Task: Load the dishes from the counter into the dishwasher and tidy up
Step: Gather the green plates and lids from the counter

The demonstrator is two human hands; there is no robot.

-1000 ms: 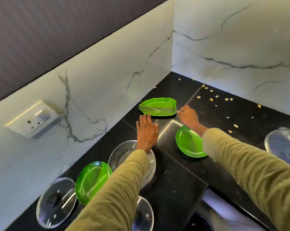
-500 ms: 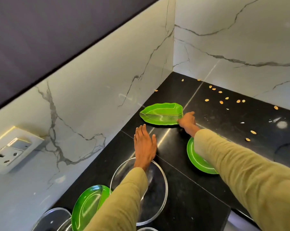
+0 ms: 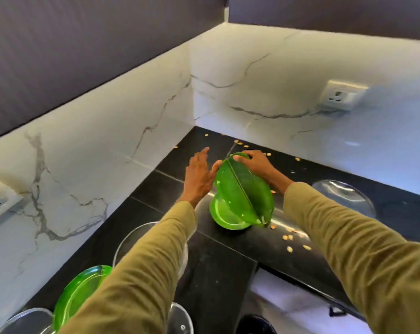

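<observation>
Over a black counter (image 3: 218, 266) strewn with seeds (image 3: 287, 236), the right hand (image 3: 257, 165) grips the far end of a green leaf plate (image 3: 245, 191) — tilted above a round green plate (image 3: 224, 216) — while the left hand (image 3: 200, 174), fingers straight, rests against its edge.

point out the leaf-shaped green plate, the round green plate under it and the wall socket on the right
leaf-shaped green plate (image 3: 244, 191), head view, centre rib
round green plate (image 3: 224, 216), head view, exposed inner face
wall socket (image 3: 341, 96), head view, white faceplate
</observation>
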